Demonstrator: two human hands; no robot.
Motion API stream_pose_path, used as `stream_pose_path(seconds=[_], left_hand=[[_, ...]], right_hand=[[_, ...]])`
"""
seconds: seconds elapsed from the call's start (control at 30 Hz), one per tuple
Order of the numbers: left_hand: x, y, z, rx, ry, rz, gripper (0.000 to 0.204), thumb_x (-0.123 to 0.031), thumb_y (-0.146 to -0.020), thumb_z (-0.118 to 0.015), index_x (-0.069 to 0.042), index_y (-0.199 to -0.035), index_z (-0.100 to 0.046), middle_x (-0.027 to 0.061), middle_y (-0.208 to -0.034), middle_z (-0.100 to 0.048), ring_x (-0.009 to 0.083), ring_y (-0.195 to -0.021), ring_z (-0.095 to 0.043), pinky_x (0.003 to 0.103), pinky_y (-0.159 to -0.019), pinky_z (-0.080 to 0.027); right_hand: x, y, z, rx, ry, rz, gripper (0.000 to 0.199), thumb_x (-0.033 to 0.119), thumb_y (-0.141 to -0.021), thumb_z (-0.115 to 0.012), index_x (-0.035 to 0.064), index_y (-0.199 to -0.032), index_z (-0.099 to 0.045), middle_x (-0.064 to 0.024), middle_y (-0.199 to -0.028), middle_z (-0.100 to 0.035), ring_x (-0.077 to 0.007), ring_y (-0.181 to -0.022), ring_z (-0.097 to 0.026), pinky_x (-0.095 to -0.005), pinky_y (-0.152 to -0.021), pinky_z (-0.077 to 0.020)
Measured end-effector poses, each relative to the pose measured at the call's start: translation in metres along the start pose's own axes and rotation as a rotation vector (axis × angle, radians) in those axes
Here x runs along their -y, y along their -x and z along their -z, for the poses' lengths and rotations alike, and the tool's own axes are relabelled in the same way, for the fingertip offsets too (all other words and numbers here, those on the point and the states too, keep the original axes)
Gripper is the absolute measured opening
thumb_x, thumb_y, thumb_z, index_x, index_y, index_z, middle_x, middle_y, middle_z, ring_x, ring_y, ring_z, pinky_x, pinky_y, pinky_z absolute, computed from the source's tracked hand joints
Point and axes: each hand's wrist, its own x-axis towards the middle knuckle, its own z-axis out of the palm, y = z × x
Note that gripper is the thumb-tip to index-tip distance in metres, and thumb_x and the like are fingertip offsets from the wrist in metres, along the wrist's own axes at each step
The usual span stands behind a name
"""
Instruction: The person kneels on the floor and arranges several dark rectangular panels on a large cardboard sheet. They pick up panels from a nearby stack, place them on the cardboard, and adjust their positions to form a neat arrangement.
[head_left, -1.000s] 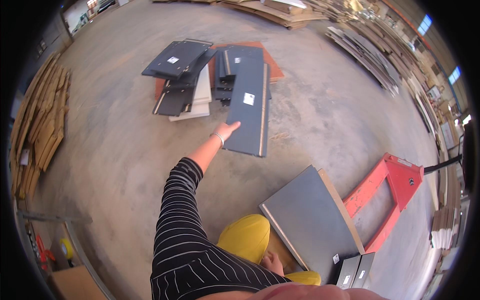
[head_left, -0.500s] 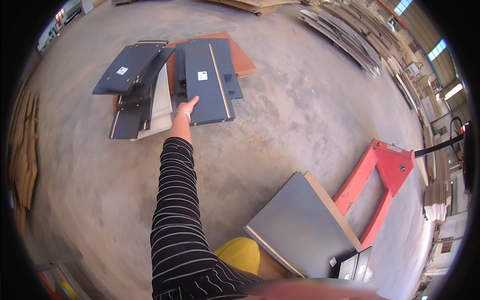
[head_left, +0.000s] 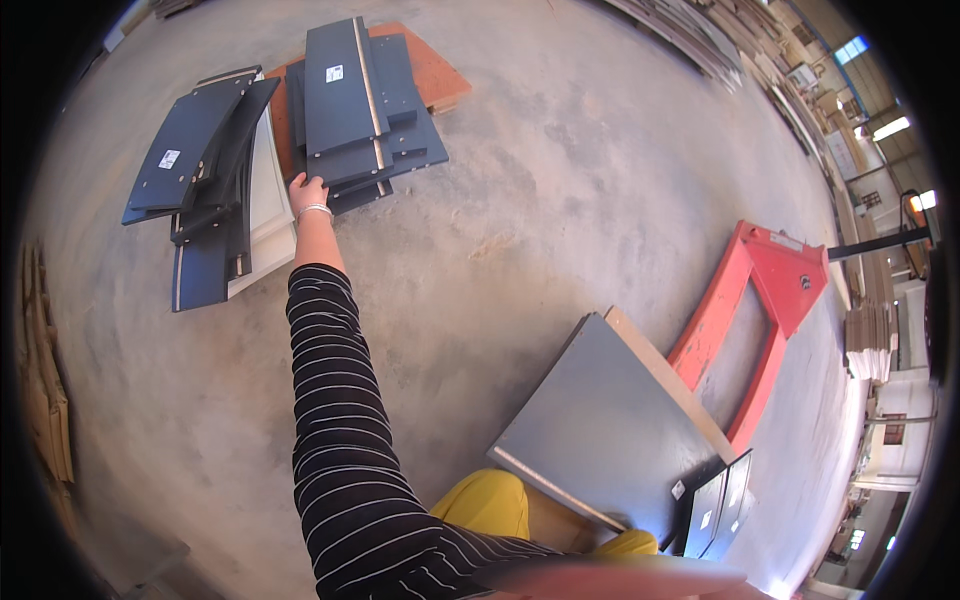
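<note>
My left hand [head_left: 308, 192], in a black striped sleeve with a bracelet at the wrist, reaches forward to the near end of a stack of dark panels. Its fingers are curled on the near edge of a dark panel [head_left: 345, 162]. Over that one lies another dark panel [head_left: 330, 105], with a white label and a pale strip along its right side. To the left stands a second pile of dark panels [head_left: 187, 150]. A white panel [head_left: 268, 205] shows between the two piles. My right hand is out of sight.
An orange-brown board [head_left: 430, 62] lies under the stacks. At lower right, a large grey panel [head_left: 600, 420] sits by a red pallet jack [head_left: 785, 275]. Small dark panels [head_left: 715, 515] with labels lie beside it. Brown sheets [head_left: 45, 380] line the left edge.
The labelled top panel has shifted farther away, baring more of the panels beneath its near end. My left hand has moved from its side to the near edge below. The view has turned.
</note>
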Motion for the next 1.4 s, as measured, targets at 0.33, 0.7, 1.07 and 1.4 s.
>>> stream_pose_path(seconds=[0.33,0.7,1.07,1.4], left_hand=[[0.058,0.132,0.069,0.092,-0.982,-0.762,0.037,-0.014,-0.07,-0.065,-0.001,-0.104,-0.055,0.0178,-0.107,-0.055,0.0318,-0.104,-0.047,0.041,-0.094,-0.036],[0.1,0.505,0.135,0.745,-0.807,-0.331,0.036,-0.003,-0.077,-0.051,-0.003,-0.112,-0.048,0.0163,-0.123,-0.03,0.0248,-0.096,-0.051,0.035,-0.083,-0.044],[0.12,0.687,0.125,1.234,-0.914,-0.558,0.04,-0.001,-0.076,-0.051,-0.003,-0.115,-0.043,0.0151,-0.119,-0.032,0.0172,-0.076,-0.055,0.031,-0.078,-0.044],[0.213,0.849,0.064,1.5,-1.018,-0.582,0.052,-0.019,-0.076,-0.06,0.002,-0.12,-0.041,0.0203,-0.121,-0.04,0.0293,-0.105,-0.048,0.034,-0.091,-0.04]], right_hand=[[-0.015,0.05,0.031,-0.045,-0.25,0.148,0.031,0.02,-0.089,-0.047,0.0029,-0.115,-0.049,-0.0082,-0.077,-0.062,-0.0138,-0.064,-0.059,-0.0273,-0.061,-0.0488],[-0.163,0.022,0.083,-0.376,-1.261,0.071,0.036,0.025,-0.091,-0.045,0.006,-0.122,-0.042,-0.01,-0.102,-0.056,-0.0158,-0.079,-0.057,-0.0286,-0.066,-0.0511],[-0.303,-0.161,0.146,-1.176,-1.168,-0.396,0.069,0.045,-0.08,-0.058,0.0034,-0.129,-0.034,-0.019,-0.121,-0.045,-0.0298,-0.108,-0.047,-0.0432,-0.088,-0.0411],[-0.306,-0.146,0.212,-0.785,-0.627,-0.348,0.068,0.043,-0.076,-0.064,0.0162,-0.132,-0.036,-0.0118,-0.129,-0.039,-0.0304,-0.116,-0.04,-0.0498,-0.092,-0.0345]])
